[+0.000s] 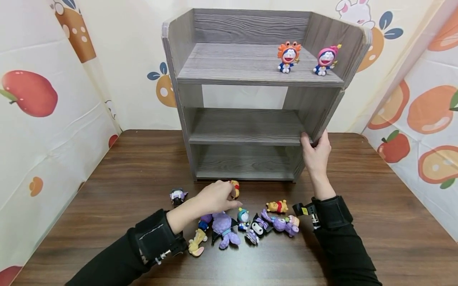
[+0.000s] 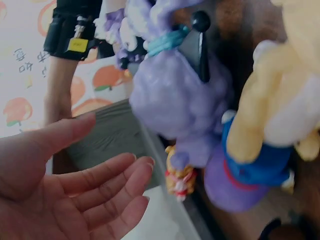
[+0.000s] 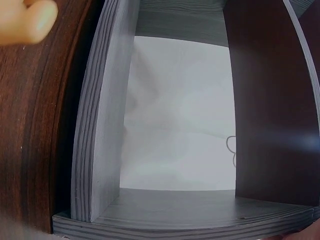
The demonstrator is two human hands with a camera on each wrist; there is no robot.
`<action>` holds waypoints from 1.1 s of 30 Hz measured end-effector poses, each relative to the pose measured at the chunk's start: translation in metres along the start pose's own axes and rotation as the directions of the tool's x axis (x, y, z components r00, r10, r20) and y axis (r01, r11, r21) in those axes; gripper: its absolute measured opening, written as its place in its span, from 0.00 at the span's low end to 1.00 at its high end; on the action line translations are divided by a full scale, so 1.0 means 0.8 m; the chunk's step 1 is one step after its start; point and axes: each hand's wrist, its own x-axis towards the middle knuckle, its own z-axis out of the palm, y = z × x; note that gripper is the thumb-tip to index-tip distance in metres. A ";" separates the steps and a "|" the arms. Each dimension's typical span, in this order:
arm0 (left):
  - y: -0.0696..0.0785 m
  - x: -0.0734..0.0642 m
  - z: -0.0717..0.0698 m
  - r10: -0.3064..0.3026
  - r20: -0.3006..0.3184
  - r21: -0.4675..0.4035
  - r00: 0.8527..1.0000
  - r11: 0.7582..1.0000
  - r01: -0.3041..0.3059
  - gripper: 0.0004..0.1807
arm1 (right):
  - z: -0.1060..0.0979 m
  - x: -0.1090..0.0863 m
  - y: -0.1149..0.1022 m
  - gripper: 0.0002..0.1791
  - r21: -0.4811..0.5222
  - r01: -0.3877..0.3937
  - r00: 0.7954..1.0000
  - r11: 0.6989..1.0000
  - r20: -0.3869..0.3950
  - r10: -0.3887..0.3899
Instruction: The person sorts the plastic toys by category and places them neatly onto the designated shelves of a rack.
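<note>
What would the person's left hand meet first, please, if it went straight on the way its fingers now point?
Probably the small red-and-yellow toy figure lying at the fingertips of the left hand, then the grey wooden shelf unit behind it; depth is unclear.

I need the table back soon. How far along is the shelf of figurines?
Done: orange-hooded figure and pink-hooded figure stand on the top shelf. In hand: left hand reaches for a small yellow-red figure; right hand holds the shelf unit. Left: about nine on the table.
</note>
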 end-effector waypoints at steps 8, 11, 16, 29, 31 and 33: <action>0.006 0.015 0.017 -0.029 0.155 -0.008 0.987 0.999 0.031 0.16 | 0.000 0.000 0.001 0.19 0.001 0.002 1.000 1.000 0.009 -0.002; 0.009 0.018 0.023 -0.011 0.174 0.006 0.985 1.000 0.010 0.23 | -0.002 -0.003 -0.014 0.18 0.018 -0.002 1.000 1.000 0.014 0.002; 0.013 0.022 0.030 -0.024 0.183 0.062 0.983 0.998 0.013 0.17 | -0.005 -0.009 -0.041 0.17 0.029 -0.003 1.000 1.000 0.018 0.002; 0.016 0.022 0.043 0.010 0.131 0.087 0.991 0.996 -0.022 0.17 | -0.007 -0.010 -0.048 0.18 0.024 -0.014 1.000 1.000 0.024 0.013; 0.016 0.021 0.041 0.023 0.116 0.082 0.993 0.996 -0.033 0.15 | -0.007 -0.010 -0.049 0.18 0.030 -0.012 1.000 0.999 0.025 0.012; 0.016 0.021 0.039 0.025 0.106 0.072 0.994 0.997 -0.033 0.11 | -0.007 -0.010 -0.049 0.18 0.034 -0.009 1.000 0.999 0.024 0.008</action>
